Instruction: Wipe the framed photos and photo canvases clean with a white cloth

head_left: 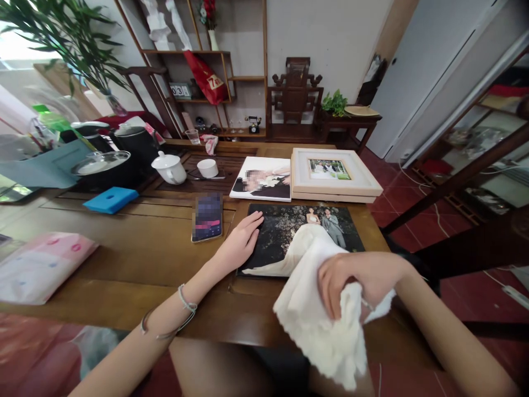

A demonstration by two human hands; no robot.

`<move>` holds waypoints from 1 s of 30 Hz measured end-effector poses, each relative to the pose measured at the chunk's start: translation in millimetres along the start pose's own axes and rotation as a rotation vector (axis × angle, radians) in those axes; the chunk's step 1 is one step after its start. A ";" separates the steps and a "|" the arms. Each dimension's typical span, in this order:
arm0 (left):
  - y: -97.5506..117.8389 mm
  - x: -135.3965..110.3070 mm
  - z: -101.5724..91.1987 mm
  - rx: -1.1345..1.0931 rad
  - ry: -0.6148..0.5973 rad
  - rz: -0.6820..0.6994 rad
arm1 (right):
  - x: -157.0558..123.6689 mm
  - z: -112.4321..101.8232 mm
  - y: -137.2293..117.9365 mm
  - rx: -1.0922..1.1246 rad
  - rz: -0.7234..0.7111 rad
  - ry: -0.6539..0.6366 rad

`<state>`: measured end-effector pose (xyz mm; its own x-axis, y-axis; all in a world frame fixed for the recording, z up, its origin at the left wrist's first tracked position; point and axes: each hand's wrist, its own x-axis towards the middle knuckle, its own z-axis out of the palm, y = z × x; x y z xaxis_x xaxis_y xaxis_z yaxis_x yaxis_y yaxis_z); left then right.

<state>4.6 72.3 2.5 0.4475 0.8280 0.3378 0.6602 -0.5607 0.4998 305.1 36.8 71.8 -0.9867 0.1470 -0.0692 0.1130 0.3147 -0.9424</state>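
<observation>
A dark wedding photo print (pixel 289 229) lies flat on the wooden table (pixel 136 259) in front of me. My left hand (pixel 242 240) rests flat on the print's left edge, fingers stretched out. My right hand (pixel 355 281) is closed around a bunched white cloth (pixel 318 314), held over the print's lower right corner; the cloth hangs down past the table's near edge. A phone (pixel 207 218) lies just left of my left hand.
Behind the print lie another photo print (pixel 262 177) and stacked white picture frames (pixel 334 173). A white teapot (pixel 170 168), cup (pixel 207 167), dark kettles (pixel 124 146), a blue block (pixel 111 199) and a pink packet (pixel 39 264) sit to the left. Shelves and a chair stand behind.
</observation>
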 end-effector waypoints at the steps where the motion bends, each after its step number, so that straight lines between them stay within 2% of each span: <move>1: 0.0 0.1 -0.3 0.003 -0.002 -0.001 | 5.8 2.1 0.2 0.025 -0.005 -0.010; 3: 0.1 0.4 -0.8 0.002 -0.005 -0.001 | 7.1 -1.4 3.6 0.036 0.046 0.060; 5: 0.3 0.6 -1.0 -0.001 -0.007 0.000 | -3.7 -12.8 10.9 -0.039 0.150 0.248; 9: 1.2 0.8 -1.3 -0.001 -0.007 0.003 | -32.1 -37.3 32.6 -0.335 0.473 0.883; 10: 1.5 0.8 -1.5 0.000 -0.008 0.003 | -36.0 -40.7 36.6 -0.399 0.535 1.016; 11: 1.8 0.8 -1.7 0.000 -0.009 0.003 | -38.1 -42.5 38.8 -0.457 0.564 1.096; 12: 2.1 0.8 -1.8 -0.001 -0.010 0.002 | -38.5 -42.7 38.8 -0.508 0.562 1.113; 13: 2.3 0.8 -1.9 -0.002 -0.010 0.001 | -37.3 -41.4 36.4 -0.545 0.538 1.068; 15: 2.4 0.8 -1.9 -0.006 -0.009 0.000 | -31.8 -34.8 25.8 -0.539 0.445 0.843; 19: 1.9 0.6 -1.4 -0.004 -0.005 -0.003 | -15.4 -13.6 -0.6 -0.303 0.171 0.281; 20: 1.8 0.6 -1.3 -0.002 -0.006 -0.004 | -11.9 -9.4 -4.4 -0.259 0.117 0.197; 22: 1.5 0.4 -1.3 0.002 -0.010 -0.007 | -7.6 -5.3 -6.4 -0.199 0.083 0.140; 24: 1.3 0.3 -1.4 0.003 -0.012 -0.006 | -7.1 -8.0 -1.0 -0.193 0.145 0.221; 25: 1.3 0.3 -1.4 0.004 -0.013 -0.003 | -7.7 -11.4 4.1 -0.224 0.210 0.324; 28: 1.2 0.5 -1.4 0.011 -0.017 0.001 | -8.0 -25.1 24.1 -0.423 0.449 0.795; 30: 1.3 0.6 -1.2 0.014 -0.017 0.002 | -4.8 -32.4 35.8 -0.538 0.538 1.057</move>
<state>5.0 72.1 4.3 0.4589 0.8269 0.3251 0.6674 -0.5623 0.4882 317.6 77.7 48.9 -0.2618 0.9568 0.1268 0.7383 0.2831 -0.6122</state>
